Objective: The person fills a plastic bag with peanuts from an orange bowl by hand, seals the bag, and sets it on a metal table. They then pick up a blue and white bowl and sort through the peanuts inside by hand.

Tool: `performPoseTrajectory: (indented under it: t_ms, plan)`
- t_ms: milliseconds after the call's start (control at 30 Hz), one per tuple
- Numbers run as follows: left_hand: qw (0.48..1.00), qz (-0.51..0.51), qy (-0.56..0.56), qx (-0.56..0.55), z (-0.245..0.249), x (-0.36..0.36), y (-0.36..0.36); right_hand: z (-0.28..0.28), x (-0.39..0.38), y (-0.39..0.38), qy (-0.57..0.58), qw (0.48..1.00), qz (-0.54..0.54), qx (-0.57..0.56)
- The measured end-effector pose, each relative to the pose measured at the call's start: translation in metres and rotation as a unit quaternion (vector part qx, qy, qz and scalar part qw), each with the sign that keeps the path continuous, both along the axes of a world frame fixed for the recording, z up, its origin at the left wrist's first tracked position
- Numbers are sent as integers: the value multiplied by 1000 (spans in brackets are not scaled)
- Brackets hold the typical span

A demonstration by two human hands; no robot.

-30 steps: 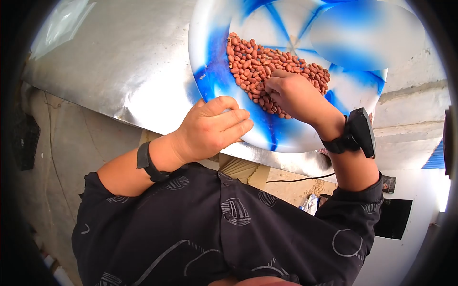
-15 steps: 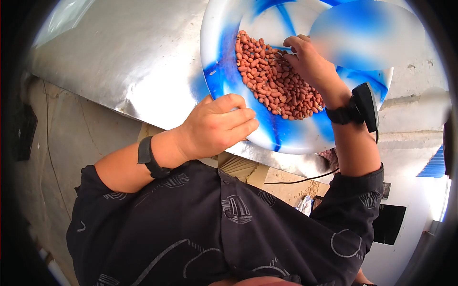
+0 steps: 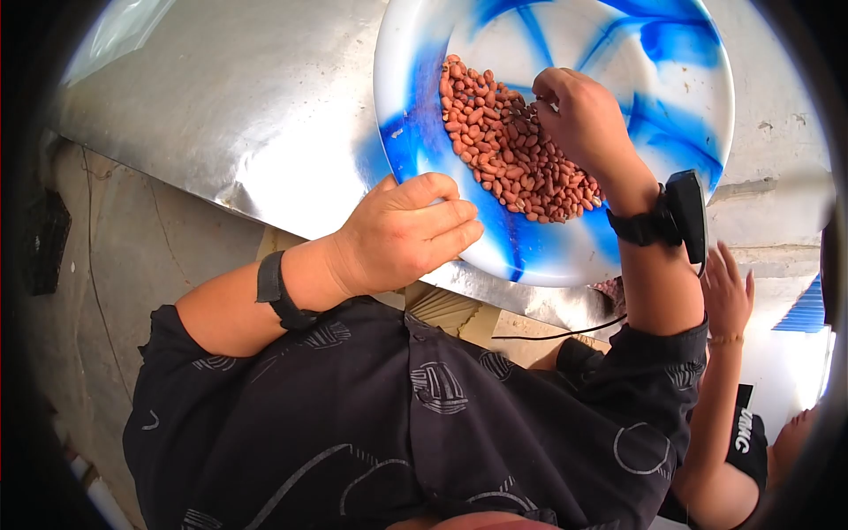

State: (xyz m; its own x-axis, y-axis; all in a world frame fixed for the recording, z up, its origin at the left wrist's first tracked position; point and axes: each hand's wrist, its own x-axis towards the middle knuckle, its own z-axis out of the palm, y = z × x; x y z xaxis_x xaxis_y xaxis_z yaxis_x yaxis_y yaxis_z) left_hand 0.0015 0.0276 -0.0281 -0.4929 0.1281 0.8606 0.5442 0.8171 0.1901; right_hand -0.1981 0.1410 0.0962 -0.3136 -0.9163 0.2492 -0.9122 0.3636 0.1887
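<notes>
A large white and blue basin point(image 3: 415, 150) holds a heap of red-skinned peanuts point(image 3: 503, 146) on its left and lower side. My left hand point(image 3: 411, 231) is closed around the basin's lower left rim, knuckles up. Over the right part of the heap, my right hand point(image 3: 579, 115) has its fingers curled and pressed together at the nuts' edge. Whatever is between those fingertips is too small to make out. Both wrists wear black bands, the right one with a black device.
A shiny metal surface point(image 3: 230, 97) lies under and left of the basin. At the lower right is another person's raised hand point(image 3: 727, 296), with a bracelet, near my right forearm. A black cable point(image 3: 556, 335) runs below the basin.
My right hand has drawn its fingers in and shifted slightly right. Another person's arm and head have come into view at the lower right. My left hand stays at the rim.
</notes>
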Motion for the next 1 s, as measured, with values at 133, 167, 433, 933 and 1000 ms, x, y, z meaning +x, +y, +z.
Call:
performPoseTrajectory:
  t_ms: [133, 167, 433, 933, 1000]
  plan:
    - [1000, -1, -5, -3, 1, 0, -2, 8, 21, 14, -403, 902, -69, -137]
    - [1000, -3, -7, -4, 2, 1, -1, 7, 27, 19, -519, 830, -57, -198]
    - [1000, -1, -7, -7, -1, -1, 2, -17, 76, 53, -756, 486, -10, -438]
    - [1000, -10, -23, -8, 2, 0, 2, -51, 85, 67, -775, 423, 26, -469]
    - [1000, -13, -26, -8, 3, 1, 2, -56, 89, 68, -760, 472, 2, -446]
